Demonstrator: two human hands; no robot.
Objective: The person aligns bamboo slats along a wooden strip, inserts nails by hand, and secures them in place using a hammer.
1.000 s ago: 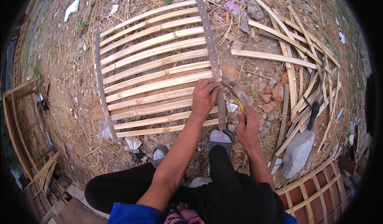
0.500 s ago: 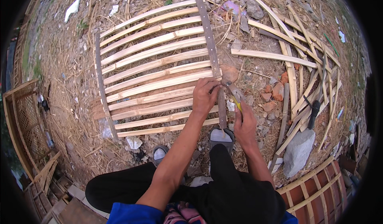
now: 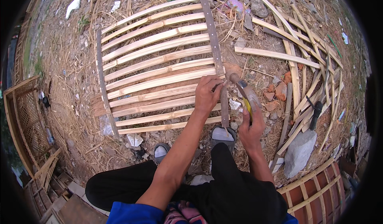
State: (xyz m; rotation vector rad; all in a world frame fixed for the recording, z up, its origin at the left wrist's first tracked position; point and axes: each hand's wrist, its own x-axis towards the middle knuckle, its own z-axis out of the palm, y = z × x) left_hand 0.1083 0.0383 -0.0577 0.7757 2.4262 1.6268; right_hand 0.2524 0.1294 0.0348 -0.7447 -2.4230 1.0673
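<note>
A frame of pale split-bamboo slats lies on the ground, joined at its ends by a dark wooden bar on the right and another dark bar on the left. Small fastener heads dot the right bar. My left hand is at that bar beside a slat end, fingertips pinched; whatever is between them is too small to make out. In my right hand is a hammer with a yellow part on its handle. Its head is just right of my left fingertips, apart from the bar.
Loose bamboo strips pile up at the right, with a black-handled tool on them. A grey stone and broken bricks lie nearby. A lattice panel stands at the left; another slatted panel is at lower right.
The hammer and my right hand have moved rightward, taking the hammer head away from my left fingertips. My left hand stays pinched at the bar. The whole view has shifted slightly.
</note>
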